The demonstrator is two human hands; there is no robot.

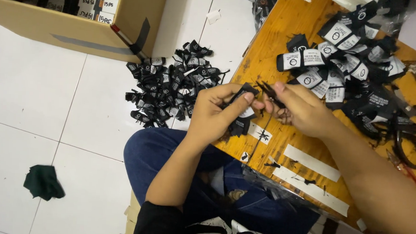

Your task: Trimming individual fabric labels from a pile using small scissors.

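from the head view, my left hand (212, 115) pinches a small stack of black fabric labels (241, 111) between thumb and forefinger, just off the near left edge of the wooden table (272, 35), over my knee. my right hand (302, 109) closes thumb and forefinger on small black thread snips (269, 92), their tip touching the top of the stack

to do this well, i judge i should keep the stack squeezed flat so the labels don't fan out, and bring only the tip of the snips to the loose thread, close to the cloth but not into the weave. short nips seem safer than one big bite

my left wrist is bent inward, palm turned toward me, the other fingers curled under the stack as a rest. my right forearm lies across the near right corner of the table, hand tilted left, knuckles up

towards the far right corner lies a heap of labels (355, 58), black with white faces. on the white floor tiles (36, 95) past the left edge lies another pile of black labels (172, 85), a cardboard box (81, 32) beyond it, and a dark green rag (43, 182) well apart. white paper strips (311, 162) lie along the near edge
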